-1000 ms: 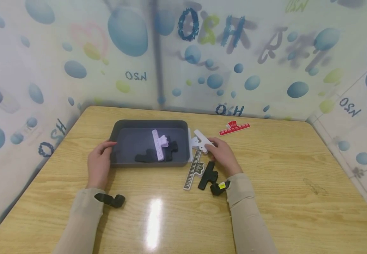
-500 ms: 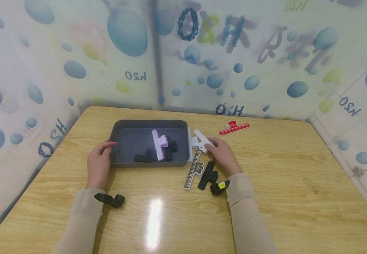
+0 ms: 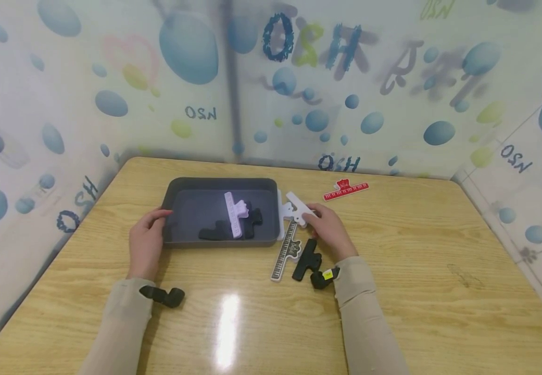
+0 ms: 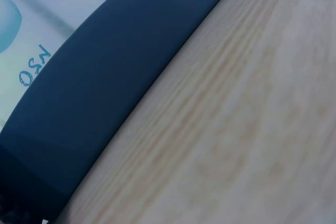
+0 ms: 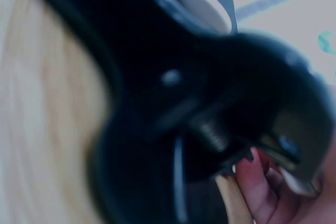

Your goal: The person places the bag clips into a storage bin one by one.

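Note:
A dark grey rectangular tray (image 3: 224, 245) stands on the table, its left end gripped at the rim by my left hand (image 3: 145, 242). Inside it lie a pale lilac clip (image 3: 234, 214) and black clips (image 3: 253, 219). My right hand (image 3: 329, 229) pinches a white clip (image 3: 300, 205) just beyond the tray's right end. Below that hand, a piano-key-patterned clip (image 3: 284, 252) and a black clip (image 3: 305, 260) rest on the wood. The black clip (image 5: 152, 61) fills much of the right wrist view, with fingers (image 5: 254, 184) partly hidden behind it.
A red clip (image 3: 345, 189) with a keyboard pattern lies farther back on the wooden table (image 3: 439, 260). Another white piece (image 3: 280, 213) sits against the tray's right wall. A patterned wall (image 3: 271, 104) rises behind the table's back edge.

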A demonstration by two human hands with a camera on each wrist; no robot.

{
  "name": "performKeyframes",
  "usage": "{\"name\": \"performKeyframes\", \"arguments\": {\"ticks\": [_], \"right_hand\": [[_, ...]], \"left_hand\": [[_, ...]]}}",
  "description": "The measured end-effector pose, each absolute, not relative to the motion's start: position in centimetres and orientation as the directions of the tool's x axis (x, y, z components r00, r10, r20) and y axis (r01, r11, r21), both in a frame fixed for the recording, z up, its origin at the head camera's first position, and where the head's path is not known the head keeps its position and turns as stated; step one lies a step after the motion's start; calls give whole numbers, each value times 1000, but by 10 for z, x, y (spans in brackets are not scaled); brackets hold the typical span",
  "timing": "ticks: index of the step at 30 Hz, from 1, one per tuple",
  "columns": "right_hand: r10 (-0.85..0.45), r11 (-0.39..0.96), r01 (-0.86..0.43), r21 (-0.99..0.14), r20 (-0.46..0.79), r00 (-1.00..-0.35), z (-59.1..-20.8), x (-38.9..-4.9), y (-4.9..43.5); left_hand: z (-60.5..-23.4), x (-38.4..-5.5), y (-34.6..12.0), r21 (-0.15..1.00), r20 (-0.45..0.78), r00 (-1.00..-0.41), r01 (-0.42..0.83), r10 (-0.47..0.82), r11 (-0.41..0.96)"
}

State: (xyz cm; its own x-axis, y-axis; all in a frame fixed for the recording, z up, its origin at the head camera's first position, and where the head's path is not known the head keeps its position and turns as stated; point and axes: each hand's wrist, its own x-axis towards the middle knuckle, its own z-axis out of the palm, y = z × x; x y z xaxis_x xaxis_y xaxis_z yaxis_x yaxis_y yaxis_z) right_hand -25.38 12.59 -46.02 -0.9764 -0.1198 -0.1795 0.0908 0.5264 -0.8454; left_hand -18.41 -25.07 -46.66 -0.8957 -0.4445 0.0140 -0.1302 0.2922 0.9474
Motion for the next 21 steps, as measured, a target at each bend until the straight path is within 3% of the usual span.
{"name": "performKeyframes", "arguments": {"ticks": [21], "right_hand": [[-125,527,73,-847,-162,-979,-461,-254,127]], "left_hand": [[-465,-185,-250,948,12,-893,-133,-449,289]]}}
